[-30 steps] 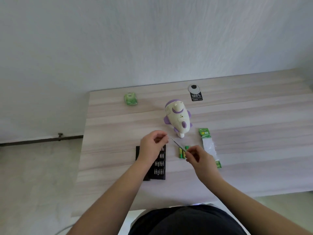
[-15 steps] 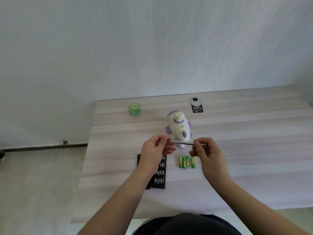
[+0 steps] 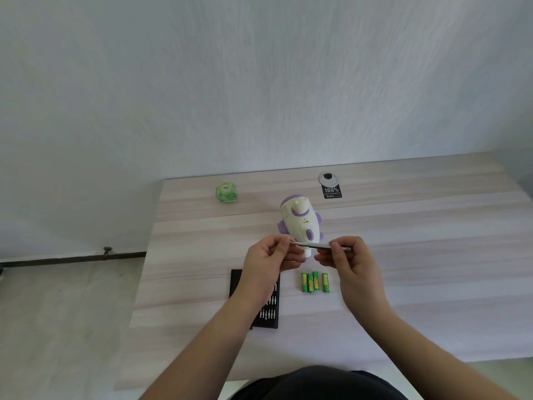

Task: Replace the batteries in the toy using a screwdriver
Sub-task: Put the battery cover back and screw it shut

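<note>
- Table (image 3: 403, 255): pale wood-grain top, seen from above by the head camera; a plain wall rises behind its far edge
- Toy (image 3: 300, 223): white and purple, standing at the middle of the table, just beyond both hands; its lower part is hidden behind the screwdriver and fingers
- Screwdriver (image 3: 314, 246): slim grey shaft held roughly level, above the table and in front of the toy's base, spanning the gap between the two hands; the tip points left
- Right hand (image 3: 350, 261): fingers and thumb curled round the handle end of the screwdriver, pinching it
- Left hand (image 3: 269, 258): fingers curled, fingertips pinched together at the screwdriver's tip; whether a small bit is held there is too small to tell
- Batteries (image 3: 315, 282): four green-and-yellow cells lying side by side on the table, near of the toy and just below the right hand, apart from it
- Bit case (image 3: 266, 310): black open tray with rows of bits, left of the batteries, partly covered by the left wrist
- Green packet (image 3: 226, 192): far left on the table, well apart from the toy
- Black tag (image 3: 331, 190): printed "100%", lying far right of the toy, near the table's far edge
</note>
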Tool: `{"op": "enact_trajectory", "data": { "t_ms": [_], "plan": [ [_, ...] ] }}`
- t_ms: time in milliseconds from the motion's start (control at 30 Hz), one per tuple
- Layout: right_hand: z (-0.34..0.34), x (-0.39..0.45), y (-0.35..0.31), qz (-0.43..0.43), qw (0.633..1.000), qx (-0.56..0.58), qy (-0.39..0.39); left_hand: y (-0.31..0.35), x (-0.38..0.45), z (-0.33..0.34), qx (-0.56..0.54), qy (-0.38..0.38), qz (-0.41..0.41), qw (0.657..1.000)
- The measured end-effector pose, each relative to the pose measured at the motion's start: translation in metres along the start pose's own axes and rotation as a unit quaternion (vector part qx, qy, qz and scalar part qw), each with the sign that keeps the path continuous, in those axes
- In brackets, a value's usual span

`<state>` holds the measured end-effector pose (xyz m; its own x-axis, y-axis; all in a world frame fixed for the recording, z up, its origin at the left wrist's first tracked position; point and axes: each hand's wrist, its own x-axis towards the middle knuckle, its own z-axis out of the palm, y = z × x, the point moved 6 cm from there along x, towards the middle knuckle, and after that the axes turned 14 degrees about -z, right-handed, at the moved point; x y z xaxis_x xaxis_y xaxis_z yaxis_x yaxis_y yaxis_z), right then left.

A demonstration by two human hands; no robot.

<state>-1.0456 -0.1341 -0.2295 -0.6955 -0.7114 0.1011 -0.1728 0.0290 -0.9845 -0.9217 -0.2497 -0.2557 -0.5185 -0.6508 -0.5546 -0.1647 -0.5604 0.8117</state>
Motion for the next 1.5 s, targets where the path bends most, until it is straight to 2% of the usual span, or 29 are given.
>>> {"op": "enact_trajectory", "data": {
  "t_ms": [267, 533, 767, 1033, 1100, 1500],
  "plan": [
    [0.0, -0.001, 0.002, 0.012, 1.0, 0.007, 0.013, 0.0, 0.002, -0.001, 0.021, -0.006, 0.01, 1.0],
    [0.001, -0.001, 0.001, 0.001, 0.999, -0.031, -0.004, 0.003, 0.005, -0.004, 0.058, -0.004, 0.016, 0.998],
    [0.005, 0.0, 0.001, 0.006, 0.998, -0.051, -0.043, 0.004, 0.011, -0.013, 0.125, 0.001, 0.033, 0.992],
    [0.017, -0.007, 0.008, -0.006, 0.993, -0.081, -0.089, -0.002, 0.015, -0.015, 0.137, -0.011, 0.014, 0.99],
    [0.019, -0.008, 0.009, -0.01, 0.992, -0.092, -0.088, -0.003, 0.015, -0.015, 0.132, -0.017, 0.014, 0.991],
    [0.023, -0.008, 0.024, 0.04, 0.998, 0.015, -0.046, -0.007, 0.017, -0.011, 0.029, -0.035, -0.042, 0.998]
  ]
}}
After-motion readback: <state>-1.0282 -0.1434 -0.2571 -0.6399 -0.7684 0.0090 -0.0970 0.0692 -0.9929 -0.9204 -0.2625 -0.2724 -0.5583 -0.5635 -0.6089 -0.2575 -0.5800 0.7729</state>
